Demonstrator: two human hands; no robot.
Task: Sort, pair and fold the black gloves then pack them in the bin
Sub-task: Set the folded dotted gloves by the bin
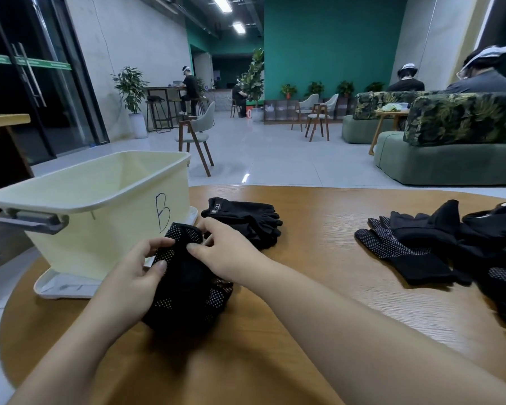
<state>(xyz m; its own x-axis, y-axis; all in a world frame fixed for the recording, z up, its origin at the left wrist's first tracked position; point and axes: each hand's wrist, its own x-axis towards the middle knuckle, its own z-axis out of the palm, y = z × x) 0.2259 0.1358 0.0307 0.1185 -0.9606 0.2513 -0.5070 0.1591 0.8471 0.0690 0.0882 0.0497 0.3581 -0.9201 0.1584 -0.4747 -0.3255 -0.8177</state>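
A folded bundle of black gloves with white grip dots (187, 282) is held just above the round wooden table (319, 317), in front of me. My left hand (138, 273) grips its left side, thumb on top. My right hand (225, 247) pinches its upper edge from the right. A cream plastic bin (100, 206) marked "B" stands at the left, just behind the bundle. A folded black pair (246, 220) lies beside the bin. Loose black gloves (421, 247) lie in a pile at the right edge.
The bin stands on its pale lid (62, 285) near the table's left edge. Beyond the table are chairs (196, 133), green sofas (450, 141), potted plants and several seated people. A glass door is at the far left.
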